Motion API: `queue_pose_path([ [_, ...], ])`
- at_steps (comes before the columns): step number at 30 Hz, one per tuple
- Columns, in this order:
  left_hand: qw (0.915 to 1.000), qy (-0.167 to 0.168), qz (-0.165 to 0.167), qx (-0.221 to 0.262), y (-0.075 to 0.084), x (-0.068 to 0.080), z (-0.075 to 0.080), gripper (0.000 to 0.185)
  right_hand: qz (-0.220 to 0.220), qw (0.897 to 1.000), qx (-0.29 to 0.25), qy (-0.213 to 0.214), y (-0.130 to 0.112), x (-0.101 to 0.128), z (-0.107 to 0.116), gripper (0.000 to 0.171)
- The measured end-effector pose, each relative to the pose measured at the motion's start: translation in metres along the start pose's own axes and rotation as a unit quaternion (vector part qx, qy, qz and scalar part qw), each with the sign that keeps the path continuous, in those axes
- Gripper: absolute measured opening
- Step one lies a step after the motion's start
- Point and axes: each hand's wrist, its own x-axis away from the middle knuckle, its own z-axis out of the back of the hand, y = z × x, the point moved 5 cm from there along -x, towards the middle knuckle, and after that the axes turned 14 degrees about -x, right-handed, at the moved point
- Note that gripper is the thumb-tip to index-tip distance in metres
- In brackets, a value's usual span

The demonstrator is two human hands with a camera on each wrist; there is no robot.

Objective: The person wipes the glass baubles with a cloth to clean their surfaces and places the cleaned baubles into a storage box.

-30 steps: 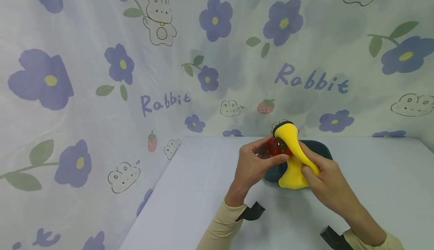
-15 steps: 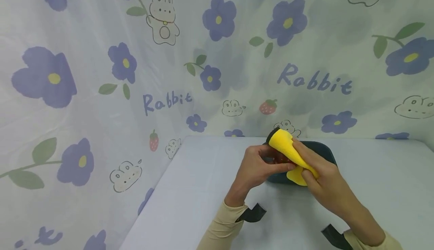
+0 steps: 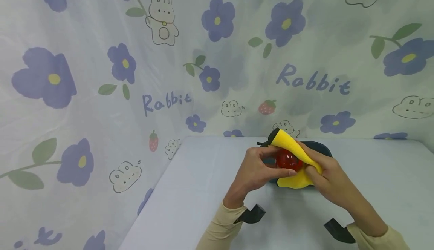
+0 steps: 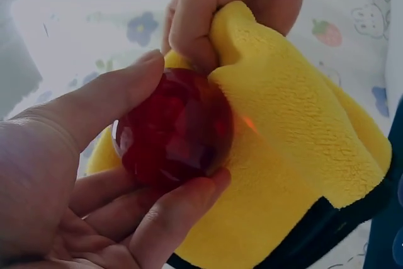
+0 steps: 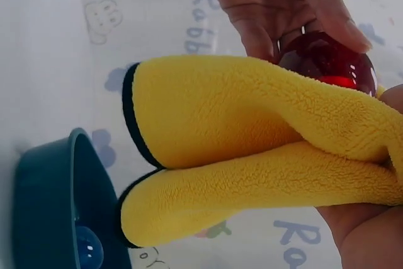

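A glossy, see-through red ball (image 4: 173, 127) is held between the thumb and fingertips of my left hand (image 3: 255, 169). My right hand (image 3: 333, 178) grips a yellow plush cloth (image 5: 214, 108) with a dark edge, bunched between thumb and fingers. The cloth hangs in folds against the right side of the ball and partly covers it in the right wrist view. Both hands are raised above the table, in front of a dark teal bin (image 3: 320, 148).
In the right wrist view, a blue see-through ball (image 5: 89, 247) lies inside the teal bin. The white table (image 3: 190, 189) spreads around it. Behind hangs a curtain (image 3: 237, 65) printed with flowers and rabbits.
The cloth has swung down and across the ball, then back so that more red shows. The left hand with the ball has shifted slightly right and down.
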Motion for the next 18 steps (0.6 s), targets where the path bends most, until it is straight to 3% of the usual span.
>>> queue_pose_path([
  [9, 0.9982, 0.03, -0.051, -0.002, 0.011, 0.005, 0.005, 0.049, -0.053, 0.996, -0.069, 0.018, 0.008, 0.003, -0.001, 0.053],
  [18, 0.996, 0.058, -0.053, 0.042, 0.012, 0.004, 0.008, 0.05, -0.094, 0.991, -0.088, 0.027, 0.004, 0.002, -0.006, 0.044],
])
